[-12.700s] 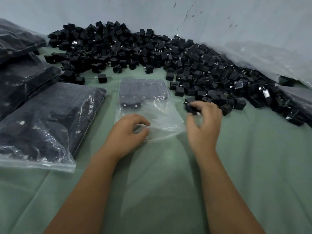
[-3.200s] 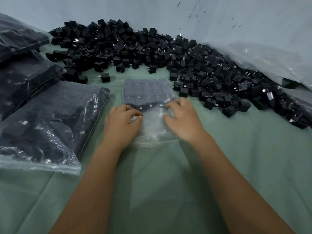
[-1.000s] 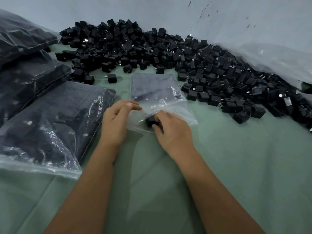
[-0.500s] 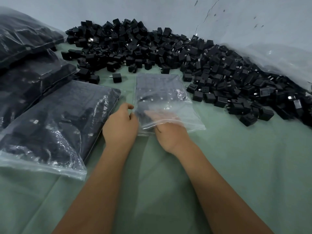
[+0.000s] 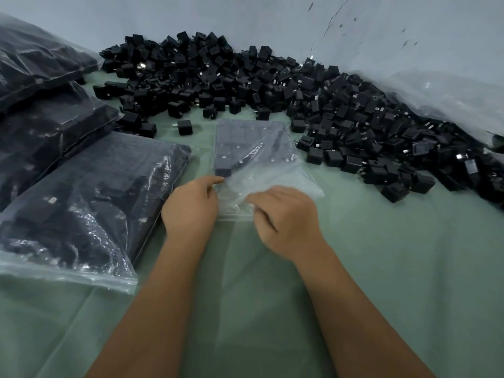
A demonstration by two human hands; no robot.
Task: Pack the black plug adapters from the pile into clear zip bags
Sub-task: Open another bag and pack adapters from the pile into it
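Observation:
A clear zip bag [image 5: 275, 170] lies on the green cloth in front of me, its far half filled with rows of black plug adapters [image 5: 240, 143]. My left hand [image 5: 191, 208] pinches the bag's near left edge at the mouth. My right hand [image 5: 286, 214] is at the mouth on the right, fingers curled onto the loose plastic. Behind and to the right of the bag spreads the big pile of loose black adapters [image 5: 272, 83].
Three filled bags of adapters lie stacked at the left, the nearest one [image 5: 81, 203] beside my left hand. A single adapter [image 5: 185, 127] stands apart behind the bag. Empty clear plastic [image 5: 450, 102] lies against the wall at the right. Green cloth [image 5: 395, 255] covers the surface.
My right hand put an adapter into the bag's mouth, reached inside, and has now drawn back out to the opening. The left hand keeps its hold on the bag's edge.

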